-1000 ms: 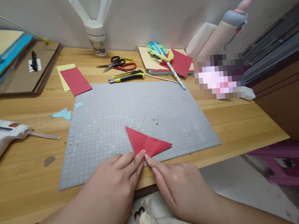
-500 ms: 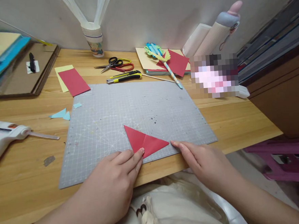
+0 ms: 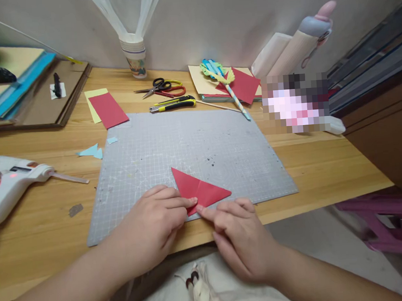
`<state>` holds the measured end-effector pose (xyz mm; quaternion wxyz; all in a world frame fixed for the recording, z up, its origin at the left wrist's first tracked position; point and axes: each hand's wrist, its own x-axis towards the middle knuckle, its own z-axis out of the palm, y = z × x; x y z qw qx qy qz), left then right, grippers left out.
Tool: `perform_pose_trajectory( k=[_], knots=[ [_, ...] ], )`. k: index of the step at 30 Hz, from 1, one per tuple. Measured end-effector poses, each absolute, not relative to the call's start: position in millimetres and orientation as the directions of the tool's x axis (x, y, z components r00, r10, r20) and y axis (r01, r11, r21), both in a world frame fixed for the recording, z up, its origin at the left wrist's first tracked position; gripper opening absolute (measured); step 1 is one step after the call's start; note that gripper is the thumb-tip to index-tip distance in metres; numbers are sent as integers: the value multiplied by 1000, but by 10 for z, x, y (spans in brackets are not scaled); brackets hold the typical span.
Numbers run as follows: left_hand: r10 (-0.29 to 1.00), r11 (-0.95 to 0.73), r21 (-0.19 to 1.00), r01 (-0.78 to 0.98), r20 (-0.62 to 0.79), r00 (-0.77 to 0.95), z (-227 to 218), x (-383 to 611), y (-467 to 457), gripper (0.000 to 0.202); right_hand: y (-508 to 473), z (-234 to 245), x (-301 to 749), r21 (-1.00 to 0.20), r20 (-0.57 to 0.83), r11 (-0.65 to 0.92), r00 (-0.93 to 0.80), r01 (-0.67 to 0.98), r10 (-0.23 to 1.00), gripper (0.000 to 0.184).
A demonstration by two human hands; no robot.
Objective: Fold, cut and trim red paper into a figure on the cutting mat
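A red paper folded into a triangle (image 3: 199, 191) lies near the front edge of a grey cutting mat (image 3: 187, 147). My left hand (image 3: 154, 225) rests on the mat with its fingers stretched out, the fingertips pressing the paper's near corner. My right hand (image 3: 239, 237) lies just right of it, fingers curled, the index fingertip touching the same near corner of the red paper from below.
On the wooden desk, a white glue gun (image 3: 10, 182) lies at the left. Scissors (image 3: 160, 86) and a yellow utility knife (image 3: 173, 104) sit behind the mat. Red and yellow paper (image 3: 106, 109), blue scraps (image 3: 92, 151), a paper cup (image 3: 136, 58) and a stack of papers (image 3: 230, 82) stand around it.
My right hand has moved back from the triangle's right tip to its near corner, beside my left fingertips. My left hand has kept pressing the paper; the view shifted slightly.
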<state>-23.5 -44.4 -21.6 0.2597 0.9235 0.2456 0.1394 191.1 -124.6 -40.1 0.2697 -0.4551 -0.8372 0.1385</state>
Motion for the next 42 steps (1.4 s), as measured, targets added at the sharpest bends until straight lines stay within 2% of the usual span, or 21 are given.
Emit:
perform_pose_trajectory(
  k=[5,8,10,14,17,19,22,24,26,27,29,31,32,35,39,42],
  knots=[
    [534,-747,537,392,135,834,-236,-239,-444,26,-1220,-413,1902,-504,318,586,-494,634,809,34],
    [535,-746,529,404,116,837,-237,-240,-442,25,-1182,-415,1923,-492,315,618,-537,612,783,22],
    [534,-744,531,405,107,839,-243,-241,-446,24,-1157,-434,1941,-445,337,669,-581,594,741,16],
    [543,-738,541,403,123,830,-258,-241,-461,25,-1128,-501,1951,-311,333,772,-697,554,635,15],
    [556,-731,547,407,133,820,-256,-237,-470,25,-1107,-523,1925,-278,321,816,-752,506,576,14],
    [562,-725,554,410,131,817,-244,-230,-470,24,-1081,-501,1906,-309,321,807,-744,503,586,15],
    [557,-717,570,402,121,821,-216,-219,-463,24,-1040,-430,1905,-429,259,757,-736,493,626,17],
    [552,-710,585,391,118,825,-206,-218,-459,25,-1027,-388,1934,-498,238,757,-773,424,589,14],
    [582,-681,607,409,109,806,-211,-225,-463,25,-1025,-366,1983,-529,299,770,-771,356,563,10],
    [610,-657,620,429,103,786,-221,-231,-468,27,-1023,-361,2012,-539,349,759,-723,366,596,10],
    [668,-605,646,465,93,739,-246,-242,-483,35,-1004,-356,2071,-573,388,655,-541,492,746,14],
    [697,-575,665,476,92,712,-267,-247,-496,39,-959,-349,2119,-577,309,515,-415,633,856,19],
    [699,-570,669,477,89,710,-271,-247,-500,39,-928,-345,2137,-554,249,478,-412,682,877,24],
    [687,-577,657,484,70,724,-246,-239,-496,41,-825,-328,2169,-449,109,519,-532,727,840,35],
    [622,-638,620,457,65,780,-179,-220,-474,51,-713,-301,2191,-371,124,630,-636,682,762,35],
    [618,-649,601,467,59,784,-155,-201,-468,49,-662,-282,2196,-333,134,676,-676,658,724,33]
  ],
)
